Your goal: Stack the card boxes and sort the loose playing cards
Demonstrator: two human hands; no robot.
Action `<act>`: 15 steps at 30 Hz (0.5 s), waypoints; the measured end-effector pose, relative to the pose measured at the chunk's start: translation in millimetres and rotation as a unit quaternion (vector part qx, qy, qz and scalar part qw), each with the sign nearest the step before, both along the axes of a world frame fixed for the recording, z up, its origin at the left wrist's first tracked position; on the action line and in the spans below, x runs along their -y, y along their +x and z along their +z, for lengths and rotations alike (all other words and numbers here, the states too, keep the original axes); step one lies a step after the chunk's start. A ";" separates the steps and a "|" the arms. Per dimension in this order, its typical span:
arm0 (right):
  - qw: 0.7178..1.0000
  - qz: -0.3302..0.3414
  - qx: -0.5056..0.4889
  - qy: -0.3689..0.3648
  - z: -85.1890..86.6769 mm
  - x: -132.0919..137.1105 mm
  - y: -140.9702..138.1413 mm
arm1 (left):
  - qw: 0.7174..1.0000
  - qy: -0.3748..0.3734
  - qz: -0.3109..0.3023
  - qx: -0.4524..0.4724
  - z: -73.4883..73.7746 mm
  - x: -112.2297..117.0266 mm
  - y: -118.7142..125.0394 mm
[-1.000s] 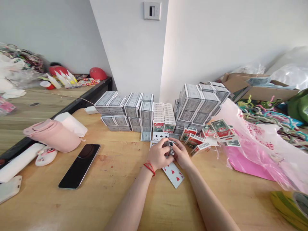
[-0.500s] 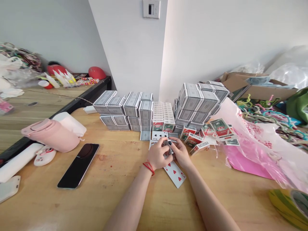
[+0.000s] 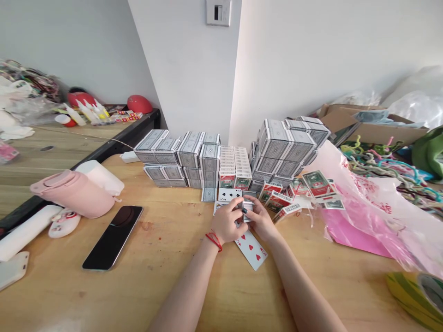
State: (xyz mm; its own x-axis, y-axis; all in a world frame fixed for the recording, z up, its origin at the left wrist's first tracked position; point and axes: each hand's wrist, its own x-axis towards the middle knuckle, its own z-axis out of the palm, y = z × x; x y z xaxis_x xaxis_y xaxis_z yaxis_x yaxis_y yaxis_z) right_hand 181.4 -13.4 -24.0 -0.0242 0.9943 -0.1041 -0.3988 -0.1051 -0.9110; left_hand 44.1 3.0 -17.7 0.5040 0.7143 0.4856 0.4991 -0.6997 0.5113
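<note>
Both my hands are closed around a small deck of playing cards [image 3: 247, 212], held just above the table. My left hand [image 3: 226, 222], with a red cord on its wrist, grips the deck from the left. My right hand [image 3: 262, 221] grips it from the right, its dark-nailed thumb on the near face. Below my hands a card with red hearts [image 3: 255, 252] lies face up, its far end covered. Just beyond them lie a card with black spades [image 3: 230, 194] and a grey-backed card [image 3: 209, 194].
Grey-backed card stacks [image 3: 199, 159] and a taller stack [image 3: 289, 147] stand at the back, with small card boxes [image 3: 235, 168] between. Loose red-green boxes [image 3: 278, 200] lie right, near pink plastic [image 3: 356, 230]. A phone [image 3: 113, 237], a pink cup [image 3: 74, 193] and yellow tape [image 3: 411, 297] also lie about.
The deck has turned between my hands, so more of its pale face shows now. My right thumb has shifted slightly downward; both hands stay in nearly the same place.
</note>
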 end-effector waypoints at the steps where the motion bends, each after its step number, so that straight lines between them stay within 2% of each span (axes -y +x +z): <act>1: 1.000 -0.007 -0.004 0.001 0.0 0.2 -0.4 | 1.000 0.003 -0.007 0.001 0.3 0.2 0.0; 5: 1.000 -0.019 -0.002 -0.005 -1.6 0.3 -1.4 | 1.000 0.007 -0.022 0.001 0.5 1.8 0.6; 15: 1.000 0.004 -0.017 -0.018 -0.7 -0.5 -1.0 | 1.000 -0.016 -0.015 0.003 -3.1 3.1 5.6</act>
